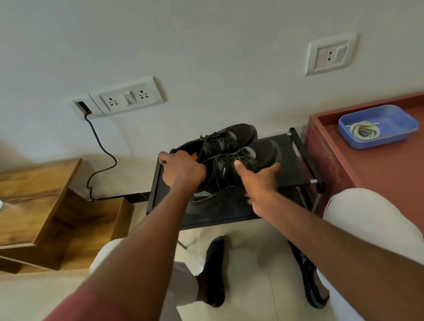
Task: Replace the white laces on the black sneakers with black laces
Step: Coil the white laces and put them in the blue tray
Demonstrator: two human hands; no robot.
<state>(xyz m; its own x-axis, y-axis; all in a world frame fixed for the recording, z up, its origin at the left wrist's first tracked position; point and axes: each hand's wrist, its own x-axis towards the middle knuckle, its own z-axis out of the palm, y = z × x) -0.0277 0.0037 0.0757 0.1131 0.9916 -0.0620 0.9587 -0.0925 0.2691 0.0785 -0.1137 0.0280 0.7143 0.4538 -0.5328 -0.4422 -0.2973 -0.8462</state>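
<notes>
Your left hand point(182, 171) and right hand point(258, 179) both grasp the pair of black laced mesh sneakers point(233, 150) on the black metal rack point(289, 170); small white side lettering stays unreadable.

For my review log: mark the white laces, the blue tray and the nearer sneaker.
white laces point(364, 129), head view, middle of the coil.
blue tray point(395, 118), head view, bare floor.
nearer sneaker point(266, 152), head view, toe.
</notes>
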